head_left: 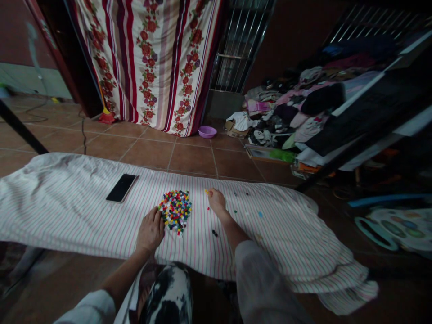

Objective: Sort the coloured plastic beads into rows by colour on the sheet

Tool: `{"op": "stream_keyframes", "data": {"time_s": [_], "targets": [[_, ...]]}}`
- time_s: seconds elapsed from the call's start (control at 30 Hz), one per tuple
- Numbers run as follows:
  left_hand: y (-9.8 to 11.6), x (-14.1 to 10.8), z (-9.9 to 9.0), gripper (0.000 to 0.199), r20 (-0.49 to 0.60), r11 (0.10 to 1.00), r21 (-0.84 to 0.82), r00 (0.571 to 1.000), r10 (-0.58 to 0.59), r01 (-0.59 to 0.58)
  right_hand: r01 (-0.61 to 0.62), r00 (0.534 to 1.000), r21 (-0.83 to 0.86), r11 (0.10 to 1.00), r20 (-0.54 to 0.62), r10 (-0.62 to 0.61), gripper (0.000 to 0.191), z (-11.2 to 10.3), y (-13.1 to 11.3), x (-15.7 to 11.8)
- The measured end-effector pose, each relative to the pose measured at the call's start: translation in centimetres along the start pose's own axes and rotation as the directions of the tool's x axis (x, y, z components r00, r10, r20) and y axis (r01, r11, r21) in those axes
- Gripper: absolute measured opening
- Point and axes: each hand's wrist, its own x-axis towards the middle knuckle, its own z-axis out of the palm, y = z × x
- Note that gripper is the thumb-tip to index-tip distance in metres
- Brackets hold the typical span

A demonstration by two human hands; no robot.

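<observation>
A round pile of small multicoloured pieces (175, 210) lies on the striped cloth (84, 216). My left hand (150, 229) rests palm down against the pile's left edge, its fingers close together; whether anything is under the fingertips is hidden. To the right of the pile, my right hand (217, 200) is closed in a pinch at some yellow pieces (207, 192). A red piece (208, 208) lies just below that hand. Two black pieces (215, 233) sit nearer to me, and a blue piece (260, 214) is among several scattered ones farther right.
A dark-screened phone (122, 188) lies on the cloth left of the pile. Beyond are a floral curtain (148, 67), a purple basin (207, 131) on the tiled floor and heaped clothes (286, 108). Dark slanted bars flank the cloth.
</observation>
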Motion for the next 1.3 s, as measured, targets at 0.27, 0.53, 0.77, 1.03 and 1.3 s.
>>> {"op": "stream_keyframes", "data": {"time_s": [0.27,0.53,0.77,1.03,1.3], "targets": [[0.2,0.1,-0.3,0.034,0.034,1.000,-0.014,0.999,-0.025,0.025,0.122,0.993,0.145,0.982,-0.020,-0.120,0.030,0.2,-1.2,-1.8],[0.1,0.1,-0.4,0.034,0.040,1.000,-0.009,0.999,-0.015,0.016,0.213,0.977,0.291,0.933,-0.075,-0.200,0.032,2.5,-4.4,-6.4],[0.0,-0.1,-0.2,0.033,0.049,0.998,-0.045,0.998,0.046,-0.044,0.280,0.938,0.381,0.881,-0.304,-0.166,0.043,6.8,-4.8,-11.1],[0.2,-0.1,-0.8,0.044,0.029,0.970,-0.088,0.972,0.231,-0.228,0.306,0.938,0.250,0.918,-0.242,-0.247,0.055,7.0,-5.2,-11.5],[2.4,-0.4,-0.2,0.066,0.140,0.908,-0.007,0.899,0.415,-0.418,0.334,0.931,0.233,0.913,-0.235,-0.280,0.052,6.4,-5.2,-11.4]]}}
